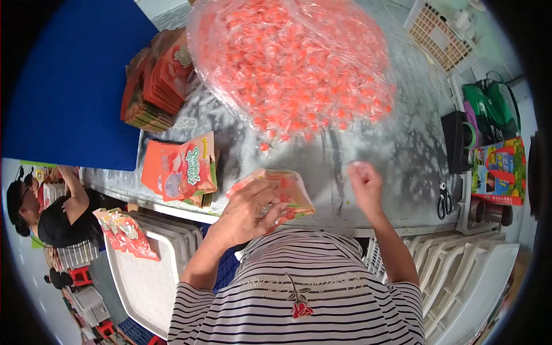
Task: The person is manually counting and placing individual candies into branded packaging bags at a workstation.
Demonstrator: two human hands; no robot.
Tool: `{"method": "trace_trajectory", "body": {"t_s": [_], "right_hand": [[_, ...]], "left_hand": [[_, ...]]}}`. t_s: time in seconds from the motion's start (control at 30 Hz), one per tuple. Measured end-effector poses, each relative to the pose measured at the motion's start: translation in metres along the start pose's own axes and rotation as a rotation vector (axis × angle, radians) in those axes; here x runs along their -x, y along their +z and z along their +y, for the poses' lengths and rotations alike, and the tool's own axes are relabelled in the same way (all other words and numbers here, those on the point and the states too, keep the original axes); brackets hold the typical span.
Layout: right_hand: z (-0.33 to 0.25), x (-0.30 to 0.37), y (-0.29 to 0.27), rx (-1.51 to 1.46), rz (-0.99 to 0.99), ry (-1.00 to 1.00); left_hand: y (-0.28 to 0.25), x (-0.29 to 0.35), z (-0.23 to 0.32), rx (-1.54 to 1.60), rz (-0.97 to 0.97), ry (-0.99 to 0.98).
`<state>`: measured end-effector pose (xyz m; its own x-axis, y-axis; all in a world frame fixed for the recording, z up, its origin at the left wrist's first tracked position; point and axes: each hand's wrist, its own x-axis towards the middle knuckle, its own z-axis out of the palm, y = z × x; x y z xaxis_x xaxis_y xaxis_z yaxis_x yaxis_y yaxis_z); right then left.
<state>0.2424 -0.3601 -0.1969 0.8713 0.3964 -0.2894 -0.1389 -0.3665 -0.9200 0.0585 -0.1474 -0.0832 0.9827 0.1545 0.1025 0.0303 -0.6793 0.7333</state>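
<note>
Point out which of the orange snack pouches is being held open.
The pouch in the left hand, at the table's near edge. Its mouth gapes, while the pouches in the piles lie flat and untouched.

Views: we have 1 view, from a head-worn fisheye camera.
Position: we look from above the person's striped shirt (305,299), at head height.
Facing: we look steeply down and forward over the grey worktop (397,155).
Nearness: we sit close; the hands (247,213) fill the lower middle.
Distortion: straight edges bend near the dark round rim.
Shared area: with 1 view, we have no overlap.
</note>
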Motion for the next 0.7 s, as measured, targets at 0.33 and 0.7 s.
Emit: {"method": "trace_trajectory", "body": {"t_s": [0.33,0.7], "right_hand": [[-0.106,0.046,0.086,-0.119,-0.32,-0.533],[-0.12,0.047,0.053,0.571,-0.37,-0.903]], "left_hand": [[-0.002,-0.007,0.004,-0.086,0.039,0.18],[0.005,0.001,0.001,-0.015,0.165,0.128]]}}
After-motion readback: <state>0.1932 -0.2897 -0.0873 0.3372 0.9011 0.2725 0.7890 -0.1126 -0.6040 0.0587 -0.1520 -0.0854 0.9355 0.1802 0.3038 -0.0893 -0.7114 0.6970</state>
